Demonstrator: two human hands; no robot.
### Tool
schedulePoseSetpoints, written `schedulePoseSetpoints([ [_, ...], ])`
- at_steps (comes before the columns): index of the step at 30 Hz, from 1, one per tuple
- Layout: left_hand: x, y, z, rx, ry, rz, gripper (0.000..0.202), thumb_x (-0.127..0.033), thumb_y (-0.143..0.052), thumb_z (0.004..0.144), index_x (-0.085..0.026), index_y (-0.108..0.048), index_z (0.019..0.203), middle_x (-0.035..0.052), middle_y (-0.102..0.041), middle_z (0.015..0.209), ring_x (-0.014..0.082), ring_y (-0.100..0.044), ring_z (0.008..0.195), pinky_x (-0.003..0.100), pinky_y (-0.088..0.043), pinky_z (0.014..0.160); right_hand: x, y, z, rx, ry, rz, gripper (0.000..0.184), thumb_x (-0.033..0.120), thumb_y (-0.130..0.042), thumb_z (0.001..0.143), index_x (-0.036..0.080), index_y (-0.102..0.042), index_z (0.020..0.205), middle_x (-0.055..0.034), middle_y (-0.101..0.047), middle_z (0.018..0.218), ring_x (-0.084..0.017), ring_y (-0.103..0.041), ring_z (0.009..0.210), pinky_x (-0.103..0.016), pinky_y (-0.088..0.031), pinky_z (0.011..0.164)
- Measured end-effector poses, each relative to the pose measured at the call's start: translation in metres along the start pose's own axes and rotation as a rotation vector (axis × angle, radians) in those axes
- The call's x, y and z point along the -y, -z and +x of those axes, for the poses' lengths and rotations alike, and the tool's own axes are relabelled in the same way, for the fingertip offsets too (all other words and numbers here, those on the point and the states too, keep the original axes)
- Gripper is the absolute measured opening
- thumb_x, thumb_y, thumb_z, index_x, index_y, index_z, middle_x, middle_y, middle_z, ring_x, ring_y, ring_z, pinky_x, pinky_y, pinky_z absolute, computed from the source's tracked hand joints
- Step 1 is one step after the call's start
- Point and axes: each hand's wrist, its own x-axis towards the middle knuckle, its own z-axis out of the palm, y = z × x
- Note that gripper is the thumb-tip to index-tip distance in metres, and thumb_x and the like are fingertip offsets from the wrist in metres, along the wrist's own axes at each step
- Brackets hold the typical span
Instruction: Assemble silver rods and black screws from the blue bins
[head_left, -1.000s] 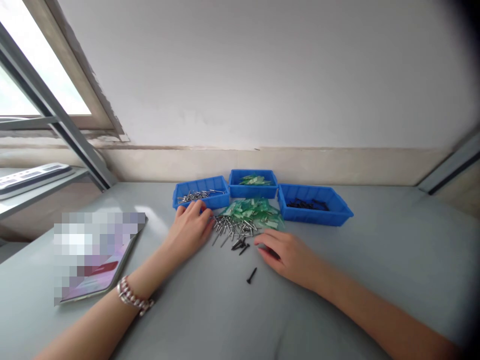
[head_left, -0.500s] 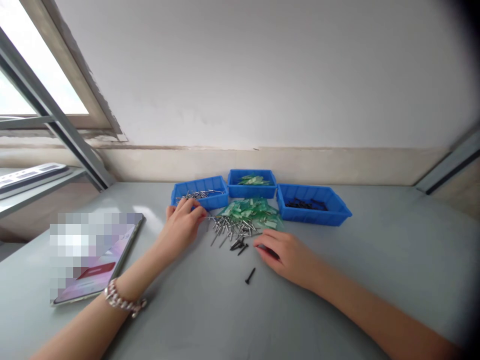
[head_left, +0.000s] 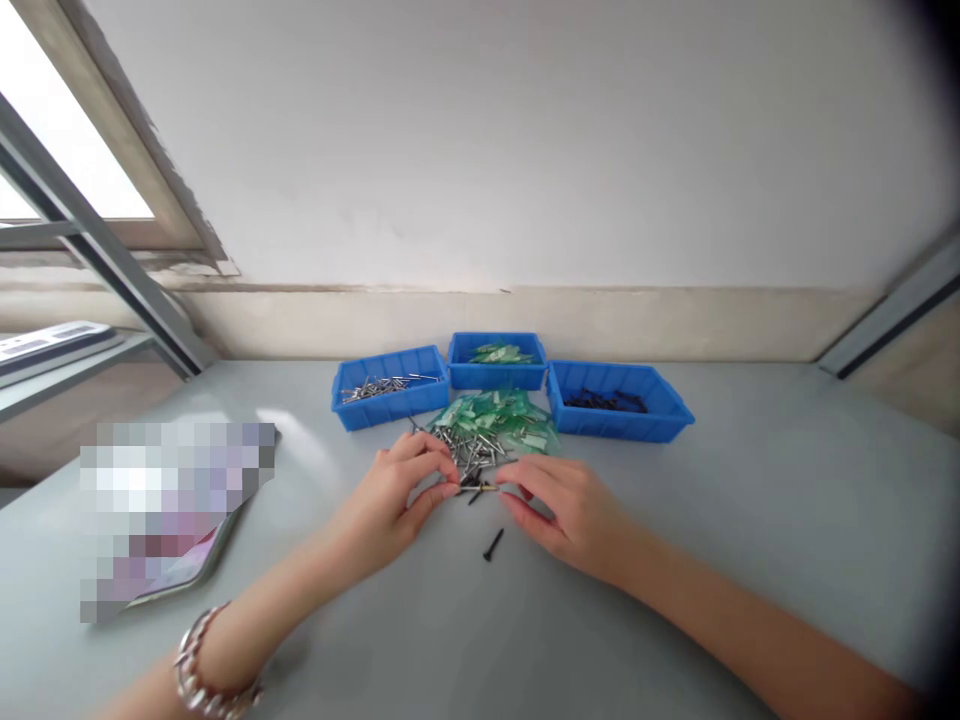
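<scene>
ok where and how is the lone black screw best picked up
Probably by the middle of its shank: pinch the black screw across its length, coming from above on the near side. It lies slanted on the table, head near and slightly left, tip pointing away, and the mixed pile sits beyond it.
</scene>
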Motion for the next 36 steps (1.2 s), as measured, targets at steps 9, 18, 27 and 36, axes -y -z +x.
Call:
schedulePoseSetpoints([
  [9, 0.0005, -0.0063, -0.0009, -0.025, -0.025, 0.115, 0.013, -0.020, -0.043, 0.088, -0.021, -0.055, 0.085, 0.0044, -0.053, 0.095, 0.0197, -0.049, 0.090, 0.035, -0.037, 0.078, -0.0027, -0.0027, -0.0019, 0.009, 0.038, -0.061, 0.018, 0.018, -0.042, 0.088, 0.014, -0.060, 0.092, -0.0062, -0.063, 0.077, -0.016, -0.059, 0.069, -0.026, -0.045, 0.061],
  [18, -0.0025, -0.0068, -0.0037, -0.035, -0.052, 0.233, 0.013, -0.019, -0.041, 0.089, -0.021, -0.054, 0.086, 0.0055, -0.052, 0.097, 0.0208, -0.048, 0.089, 0.035, -0.035, 0.073, -0.0028, -0.0022, -0.0004, 0.015, 0.033, -0.080, 0.019, 0.018, -0.041, 0.087, 0.016, -0.060, 0.090, -0.0051, -0.062, 0.073, -0.015, -0.057, 0.066, -0.025, -0.044, 0.059],
  [27, -0.0044, -0.0068, -0.0063, -0.020, -0.071, 0.271, 0.014, -0.021, -0.038, 0.090, -0.023, -0.051, 0.089, 0.0052, -0.050, 0.101, 0.0212, -0.045, 0.092, 0.036, -0.034, 0.075, -0.0031, -0.0028, -0.0013, 0.032, 0.037, -0.121, 0.019, 0.016, -0.043, 0.085, 0.016, -0.062, 0.084, -0.0035, -0.058, 0.069, -0.015, -0.053, 0.061, -0.026, -0.041, 0.055],
  [36, 0.0012, -0.0102, -0.0074, 0.012, -0.041, 0.374, 0.014, -0.019, -0.043, 0.085, -0.023, -0.049, 0.097, 0.0057, -0.050, 0.102, 0.0233, -0.045, 0.092, 0.036, -0.035, 0.074, -0.0071, -0.0050, -0.0030, 0.044, 0.022, -0.125, 0.019, 0.017, -0.042, 0.086, 0.017, -0.061, 0.087, -0.0029, -0.058, 0.070, -0.015, -0.053, 0.062, -0.025, -0.040, 0.056],
])
